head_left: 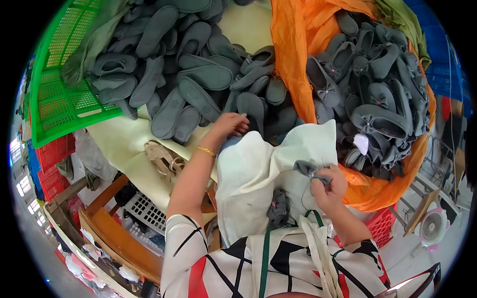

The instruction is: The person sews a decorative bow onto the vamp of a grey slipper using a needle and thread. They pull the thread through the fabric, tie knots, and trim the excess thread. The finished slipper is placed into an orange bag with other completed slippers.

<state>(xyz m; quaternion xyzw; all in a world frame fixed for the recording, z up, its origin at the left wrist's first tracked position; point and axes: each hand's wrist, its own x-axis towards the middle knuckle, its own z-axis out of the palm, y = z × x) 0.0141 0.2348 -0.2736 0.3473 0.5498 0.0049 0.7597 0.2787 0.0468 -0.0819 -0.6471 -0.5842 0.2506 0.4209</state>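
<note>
My right hand (330,186) pinches a small grey fabric bow (304,168) above the cream cloth (243,188) over my lap. A thin dark thread seems to hang below these fingers. Several more grey bows (280,208) lie bunched on the cloth, close to my body. My left hand (231,124) is stretched forward to the near edge of a heap of grey flat shoes (206,77), many with soles up. Its fingers curl beside a grey shoe (251,107); what they grip is hidden from view.
At right, an orange sack (290,54) holds grey shoes with bows (380,121). A green plastic crate (57,104) leans at the left. Beige sandals (164,159) rest left of my forearm, above a wooden frame (117,243) and white basket (144,211). A fan (432,226) stands right.
</note>
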